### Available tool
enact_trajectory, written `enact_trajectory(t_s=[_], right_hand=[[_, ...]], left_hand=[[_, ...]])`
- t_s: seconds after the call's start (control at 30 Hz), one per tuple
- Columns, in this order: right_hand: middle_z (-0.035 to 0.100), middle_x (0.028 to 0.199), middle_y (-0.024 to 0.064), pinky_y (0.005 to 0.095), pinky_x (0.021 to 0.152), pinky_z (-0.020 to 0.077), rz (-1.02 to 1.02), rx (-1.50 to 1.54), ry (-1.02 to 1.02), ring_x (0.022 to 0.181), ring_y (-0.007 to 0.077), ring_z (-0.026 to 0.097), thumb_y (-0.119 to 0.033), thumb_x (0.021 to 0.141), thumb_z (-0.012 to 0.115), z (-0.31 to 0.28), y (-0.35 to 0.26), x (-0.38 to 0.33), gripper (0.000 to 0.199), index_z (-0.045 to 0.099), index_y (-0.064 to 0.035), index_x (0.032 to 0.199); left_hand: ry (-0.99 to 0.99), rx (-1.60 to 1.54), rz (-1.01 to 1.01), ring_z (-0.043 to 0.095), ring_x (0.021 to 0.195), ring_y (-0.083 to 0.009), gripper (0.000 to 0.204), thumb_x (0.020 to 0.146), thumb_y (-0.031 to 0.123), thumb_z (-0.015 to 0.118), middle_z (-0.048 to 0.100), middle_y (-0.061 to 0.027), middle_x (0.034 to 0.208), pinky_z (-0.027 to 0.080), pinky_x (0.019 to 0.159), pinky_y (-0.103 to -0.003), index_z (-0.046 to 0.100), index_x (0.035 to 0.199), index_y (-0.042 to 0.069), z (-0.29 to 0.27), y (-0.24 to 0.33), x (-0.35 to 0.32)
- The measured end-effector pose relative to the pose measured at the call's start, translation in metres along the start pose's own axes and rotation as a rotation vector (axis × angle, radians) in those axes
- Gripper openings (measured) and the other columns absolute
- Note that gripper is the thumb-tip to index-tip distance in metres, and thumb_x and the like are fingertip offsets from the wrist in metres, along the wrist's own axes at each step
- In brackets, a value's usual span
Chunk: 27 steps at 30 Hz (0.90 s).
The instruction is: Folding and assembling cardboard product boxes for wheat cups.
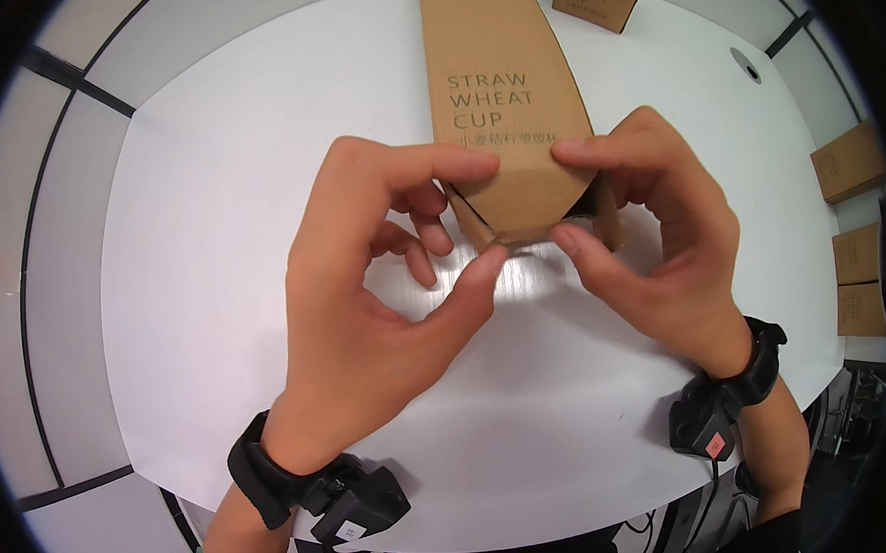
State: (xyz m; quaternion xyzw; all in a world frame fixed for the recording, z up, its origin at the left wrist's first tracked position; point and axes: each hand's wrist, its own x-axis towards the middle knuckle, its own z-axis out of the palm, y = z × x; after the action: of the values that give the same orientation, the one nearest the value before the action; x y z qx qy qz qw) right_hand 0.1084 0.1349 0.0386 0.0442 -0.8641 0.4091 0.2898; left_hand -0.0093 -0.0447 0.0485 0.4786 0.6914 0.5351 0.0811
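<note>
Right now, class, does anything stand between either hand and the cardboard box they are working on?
Nothing visible does: the left hand and right hand both touch the cardboard box at its near end.

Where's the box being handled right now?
In the head view, the cardboard box is at upper centre, its near end between the left hand and right hand.

matt cardboard box, smooth, slightly glossy tabletop
</note>
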Motion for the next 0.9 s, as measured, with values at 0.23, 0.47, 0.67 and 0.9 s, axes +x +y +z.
enact_trajectory(t_s=[0.23, 0.47, 0.67, 0.9], right_hand=[[0.05, 0.089, 0.0048, 0.0246, 0.07, 0.0424, 0.044, -0.011, 0.01, 0.076, 0.0132, 0.048, 0.013, 0.074, 0.057, 0.001, -0.001, 0.003, 0.041, 0.06, -0.0018, 0.112], [0.05, 0.083, 0.0042, 0.0234, 0.056, 0.0408, -0.001, 0.036, 0.125, 0.061, 0.0105, 0.048, 0.009, 0.071, 0.067, 0.003, 0.002, 0.001, 0.036, 0.062, -0.0066, 0.104], [0.047, 0.087, 0.0046, 0.0259, 0.059, 0.0438, 0.181, 0.029, -0.015, 0.065, 0.0126, 0.049, 0.005, 0.072, 0.073, 0.005, -0.009, 0.0, 0.05, 0.053, -0.0101, 0.116], [0.048, 0.079, 0.0034, 0.0253, 0.056, 0.0409, 0.143, 0.056, -0.018, 0.063, 0.0121, 0.046, 0.0, 0.078, 0.071, 0.004, -0.007, -0.001, 0.038, 0.05, -0.0056, 0.109]], left_hand=[[0.13, 0.025, 0.034, 0.054, 0.085, -0.0146, 0.046, 0.068, -0.015, 0.052, 0.051, -0.0052, 0.099, 0.045, 0.064, -0.024, 0.061, 0.107, 0.007, -0.001, -0.009, 0.003], [0.058, -0.04, -0.025, 0.057, 0.088, -0.0153, 0.034, 0.078, -0.001, 0.071, 0.055, -0.0057, 0.104, 0.048, 0.066, -0.024, 0.059, 0.109, 0.005, 0.005, -0.007, 0.005], [0.062, -0.155, -0.119, 0.055, 0.087, -0.0114, 0.034, 0.08, 0.002, 0.069, 0.056, -0.0032, 0.099, 0.044, 0.068, -0.023, 0.053, 0.11, 0.006, 0.003, -0.006, -0.001], [0.054, -0.17, -0.118, 0.056, 0.081, -0.0098, 0.026, 0.081, 0.006, 0.071, 0.058, -0.0021, 0.095, 0.045, 0.066, -0.023, 0.055, 0.102, 0.005, 0.004, -0.003, -0.001]])
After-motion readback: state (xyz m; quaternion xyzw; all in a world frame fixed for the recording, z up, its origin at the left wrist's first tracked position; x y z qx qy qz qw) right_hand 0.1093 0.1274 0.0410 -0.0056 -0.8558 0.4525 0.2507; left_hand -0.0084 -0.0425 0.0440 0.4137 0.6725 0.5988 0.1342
